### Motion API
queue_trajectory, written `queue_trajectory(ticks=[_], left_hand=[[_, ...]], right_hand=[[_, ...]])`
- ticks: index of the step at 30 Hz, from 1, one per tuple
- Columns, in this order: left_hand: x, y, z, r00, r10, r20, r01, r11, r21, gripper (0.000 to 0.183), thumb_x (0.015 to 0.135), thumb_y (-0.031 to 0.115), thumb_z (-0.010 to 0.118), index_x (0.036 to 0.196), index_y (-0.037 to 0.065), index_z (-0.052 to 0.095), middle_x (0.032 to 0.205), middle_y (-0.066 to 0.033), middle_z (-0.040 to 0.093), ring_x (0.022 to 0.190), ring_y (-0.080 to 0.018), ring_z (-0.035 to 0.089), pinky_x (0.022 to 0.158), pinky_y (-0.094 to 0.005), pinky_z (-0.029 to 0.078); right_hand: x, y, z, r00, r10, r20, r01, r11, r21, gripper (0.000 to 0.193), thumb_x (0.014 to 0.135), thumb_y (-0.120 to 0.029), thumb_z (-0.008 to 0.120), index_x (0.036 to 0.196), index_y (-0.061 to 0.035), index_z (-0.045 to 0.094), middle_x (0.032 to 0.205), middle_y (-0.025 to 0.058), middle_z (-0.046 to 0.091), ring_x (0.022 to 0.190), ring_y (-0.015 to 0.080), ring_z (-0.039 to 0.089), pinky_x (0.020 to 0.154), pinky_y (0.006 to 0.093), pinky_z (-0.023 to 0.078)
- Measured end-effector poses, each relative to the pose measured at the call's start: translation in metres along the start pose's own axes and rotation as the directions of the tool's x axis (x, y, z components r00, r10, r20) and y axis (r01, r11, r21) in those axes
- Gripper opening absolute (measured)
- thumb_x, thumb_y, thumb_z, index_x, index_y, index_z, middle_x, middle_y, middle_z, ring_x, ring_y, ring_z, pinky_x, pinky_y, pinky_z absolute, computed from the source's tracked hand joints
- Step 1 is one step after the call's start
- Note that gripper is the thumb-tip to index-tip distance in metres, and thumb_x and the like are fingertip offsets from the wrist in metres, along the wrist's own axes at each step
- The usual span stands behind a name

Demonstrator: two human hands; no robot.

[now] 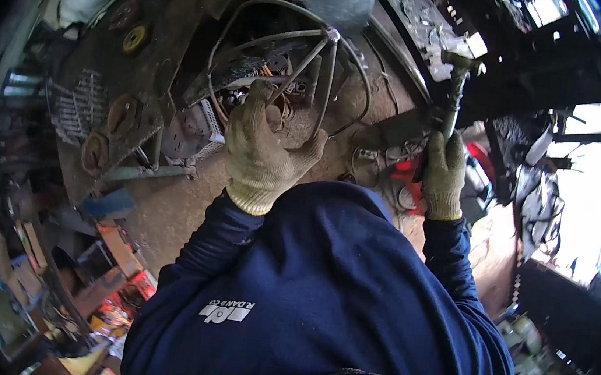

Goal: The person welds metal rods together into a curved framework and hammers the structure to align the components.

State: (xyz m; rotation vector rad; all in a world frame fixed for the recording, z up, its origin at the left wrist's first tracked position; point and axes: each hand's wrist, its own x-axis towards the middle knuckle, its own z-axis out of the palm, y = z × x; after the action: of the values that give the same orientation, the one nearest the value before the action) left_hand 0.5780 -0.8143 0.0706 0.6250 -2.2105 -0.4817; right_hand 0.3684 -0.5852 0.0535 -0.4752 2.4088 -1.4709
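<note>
My left hand [264,146], in a pale knitted work glove, is closed around the rods of a bent metal-rod frame [332,36]. Several curved rods meet at a joint at the frame's top, with a wide loop sweeping off to the left. Its lower ends are partly hidden behind my fingers and thumb. On the right, my gloved right hand [444,176] grips a hammer [456,94] by the lower handle. The hammer is held upright, its head at the far end, apart from the frame.
A dark metal table [155,67] at left carries a yellow disc [135,39] and rusty round parts [123,115]. Beneath the frame sits a grey crate [211,129]. Beside my right hand lies a red object [407,174]. Boxes and scraps [118,256] clutter the lower left.
</note>
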Motion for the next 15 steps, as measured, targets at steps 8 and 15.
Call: queue_trajectory(ticks=[8,15], left_hand=[[-0.018,0.012,-0.008,0.97,0.179,0.168,-0.175,0.984,-0.035,0.101,0.071,0.053,0.088,0.139,-0.007,0.044,0.095,-0.0103,0.054,0.081,-0.0268,0.055,0.073,-0.0412,0.048],[-0.031,0.055,0.013,0.855,0.508,0.101,-0.499,0.861,-0.102,0.117,0.074,0.051,0.087,0.154,-0.009,0.027,0.103,-0.0117,0.053,0.083,-0.0252,0.053,0.071,-0.0413,0.046]], right_hand=[[-0.096,0.11,-0.012,0.881,0.466,-0.082,-0.439,0.87,0.222,0.029,0.104,-0.033,0.059,0.113,-0.0051,0.058,0.067,-0.0003,0.051,0.046,0.0097,0.048,0.038,0.0281,0.041],[-0.175,0.222,-0.054,0.692,0.704,-0.163,-0.667,0.709,0.228,0.029,0.1,-0.035,0.064,0.111,-0.0094,0.057,0.068,0.0032,0.053,0.047,0.0164,0.052,0.041,0.0349,0.044]])
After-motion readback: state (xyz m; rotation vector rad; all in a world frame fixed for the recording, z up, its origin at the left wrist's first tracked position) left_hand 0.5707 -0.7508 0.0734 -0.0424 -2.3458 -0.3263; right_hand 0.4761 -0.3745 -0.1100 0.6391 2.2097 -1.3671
